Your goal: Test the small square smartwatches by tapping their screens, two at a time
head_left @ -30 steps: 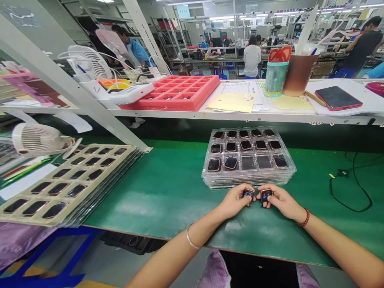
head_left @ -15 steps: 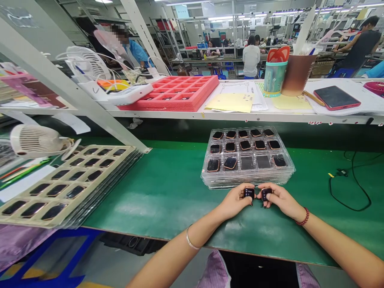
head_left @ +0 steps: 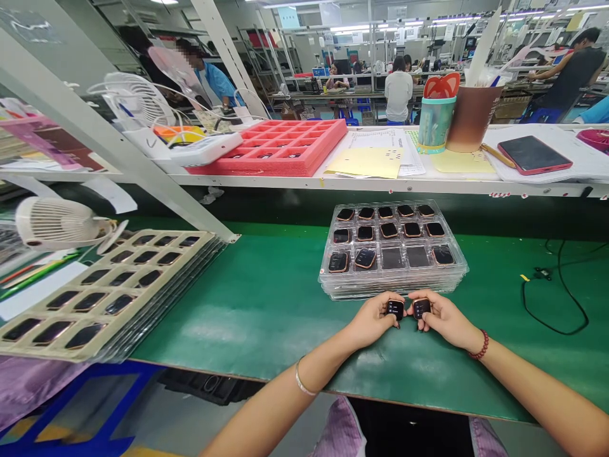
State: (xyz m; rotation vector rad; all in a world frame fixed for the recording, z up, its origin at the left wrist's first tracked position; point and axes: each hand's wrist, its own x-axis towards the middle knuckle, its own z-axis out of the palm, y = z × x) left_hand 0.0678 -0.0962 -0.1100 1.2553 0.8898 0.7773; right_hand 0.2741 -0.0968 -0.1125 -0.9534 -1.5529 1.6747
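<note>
With the left hand's grip pinching one lit watch and the right hand's another, both just in front of the clear tray over the green surface, hold the casings by their edges and touch the screens lightly.

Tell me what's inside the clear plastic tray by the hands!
Thirteen dark-screened watches sit in the clear plastic tray: five at the back, five in the middle, three in front. More trays seem stacked underneath, but the top one covers whatever they might hold.
</note>
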